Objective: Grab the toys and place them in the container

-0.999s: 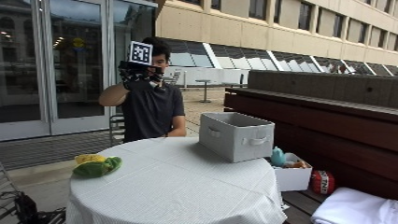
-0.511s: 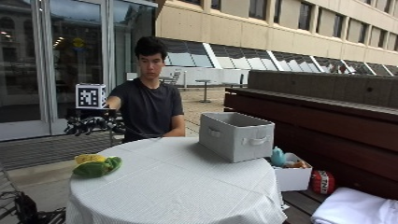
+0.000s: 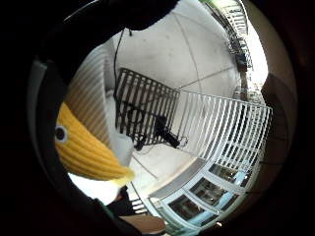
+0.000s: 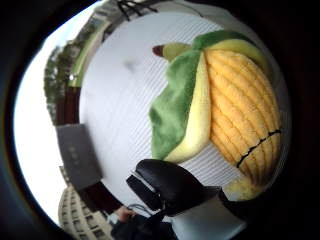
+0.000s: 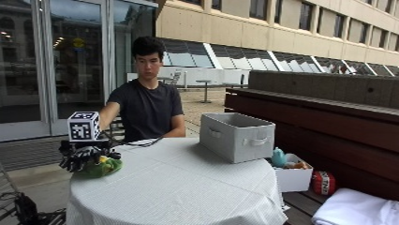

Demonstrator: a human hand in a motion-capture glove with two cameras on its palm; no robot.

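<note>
A yellow corn plush toy with green husk leaves (image 5: 105, 167) lies at the edge of the round table, which wears a white striped cloth (image 5: 187, 187). My gloved right hand (image 5: 84, 157) hovers right over the toy, fingers spread and pointing down, and grips nothing. In the thumb side palm view the corn (image 4: 240, 100) sits close under the palm, with one black fingertip (image 4: 170, 185) beside it. The little finger side palm view shows its yellow end (image 3: 86, 147). The grey fabric container (image 5: 237, 136) stands empty-looking across the table, apart from the hand.
A white box (image 5: 293, 177) holding a teal toy (image 5: 278, 157) sits on the low bench beside the table, with a red object (image 5: 322, 182) and white cloth (image 5: 355, 211) nearby. A dark metal chair (image 3: 142, 108) stands below the table edge.
My right hand has dropped from head height down and outward to the table's edge, arriving directly over the corn toy. The toy and container have stayed put.
</note>
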